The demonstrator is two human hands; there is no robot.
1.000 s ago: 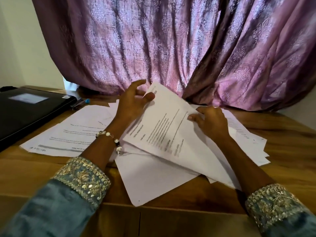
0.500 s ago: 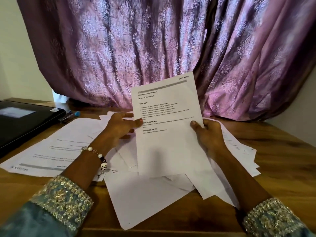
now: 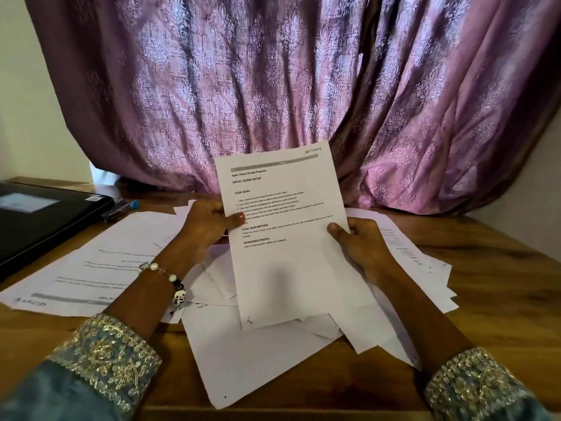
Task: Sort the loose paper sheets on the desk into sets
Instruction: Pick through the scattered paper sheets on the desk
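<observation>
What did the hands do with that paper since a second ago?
The printed sheet was tipped up from lying slanted over the pile to standing upright, facing the person. The left hand shifted from its top corner to its left edge; the right hand kept pinching its right edge. The loose sheets on the desk and the black laptop stayed put.

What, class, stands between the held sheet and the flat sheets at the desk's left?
Nothing visible. Both hands, left hand and right hand, hold the sheet upright; only open air separates it from the flat sheets.
</observation>
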